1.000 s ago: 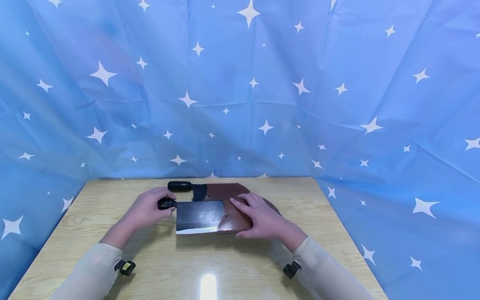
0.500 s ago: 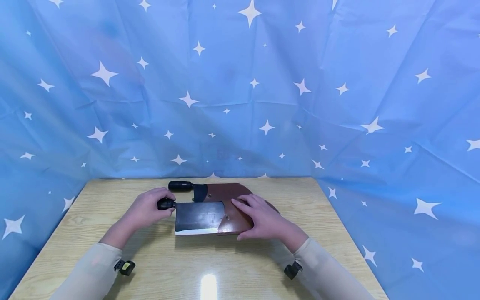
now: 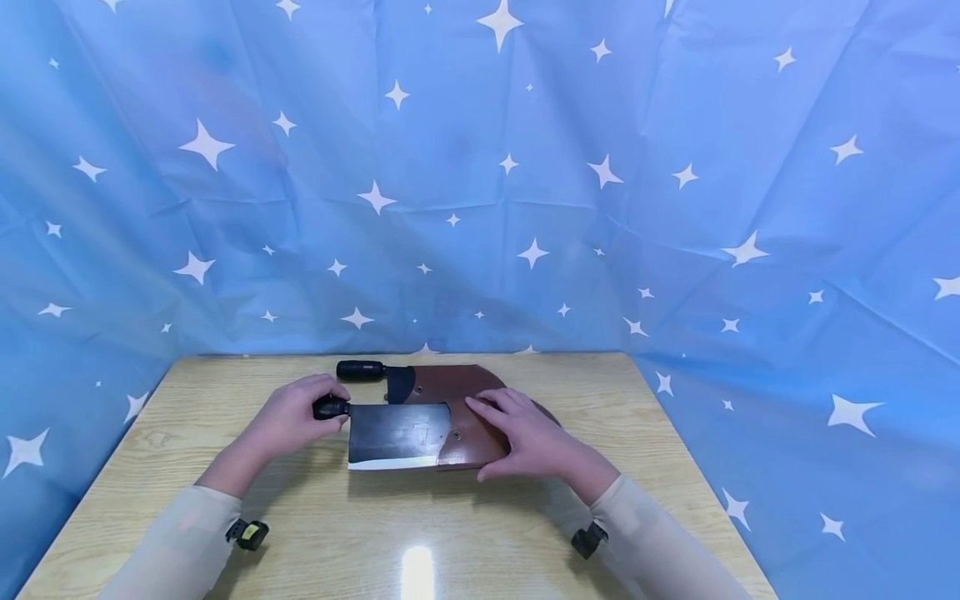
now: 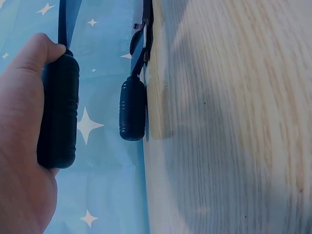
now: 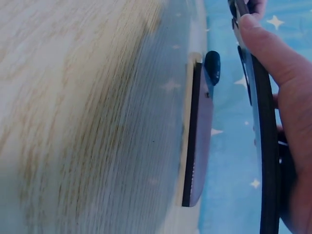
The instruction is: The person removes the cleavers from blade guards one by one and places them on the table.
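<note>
In the head view my left hand (image 3: 300, 417) grips the black handle (image 4: 59, 112) of a cleaver, whose broad dark blade (image 3: 397, 432) with a bright cutting edge is bare at the handle end. A brown leather sheath (image 3: 472, 446) covers the other end of that blade. My right hand (image 3: 528, 437) holds this sheath at its right part, thumb along one face in the right wrist view. The cleaver is raised off the table, its shadow below. Behind it a second cleaver lies in a brown sheath (image 3: 442, 379), its black handle (image 3: 360, 371) pointing left.
A light wood-grain table (image 3: 337, 533) lies under the hands. Its far edge meets a blue curtain (image 3: 450, 167) with white stars, which also hangs at both sides. Each wrist wears a small black camera (image 3: 251, 533).
The right hand and the sheath have shifted very slightly to the right, and the left hand a little to the left. Slightly more bare blade shows. Both grips stay the same.
</note>
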A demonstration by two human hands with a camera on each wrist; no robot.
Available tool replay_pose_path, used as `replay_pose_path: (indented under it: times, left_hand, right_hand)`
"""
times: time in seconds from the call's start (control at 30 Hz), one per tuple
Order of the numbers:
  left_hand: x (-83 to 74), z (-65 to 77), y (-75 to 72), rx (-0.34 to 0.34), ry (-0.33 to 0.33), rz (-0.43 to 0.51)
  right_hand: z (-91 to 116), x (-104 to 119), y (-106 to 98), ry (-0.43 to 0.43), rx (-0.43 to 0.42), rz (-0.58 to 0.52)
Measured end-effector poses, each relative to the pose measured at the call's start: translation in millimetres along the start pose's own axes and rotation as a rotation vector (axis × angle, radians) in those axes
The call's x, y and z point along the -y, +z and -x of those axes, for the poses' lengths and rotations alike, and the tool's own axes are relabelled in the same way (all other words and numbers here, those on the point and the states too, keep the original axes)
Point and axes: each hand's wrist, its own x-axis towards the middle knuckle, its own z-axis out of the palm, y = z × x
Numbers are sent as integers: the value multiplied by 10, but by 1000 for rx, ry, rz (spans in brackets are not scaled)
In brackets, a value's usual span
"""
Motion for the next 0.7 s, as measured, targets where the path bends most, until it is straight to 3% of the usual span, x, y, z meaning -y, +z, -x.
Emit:
replay_pose_path:
  times: [0.7]
  left_hand:
    - [19, 32, -34, 9, -27, 1]
  right_hand:
    - [65, -21, -6, 23, 7, -28]
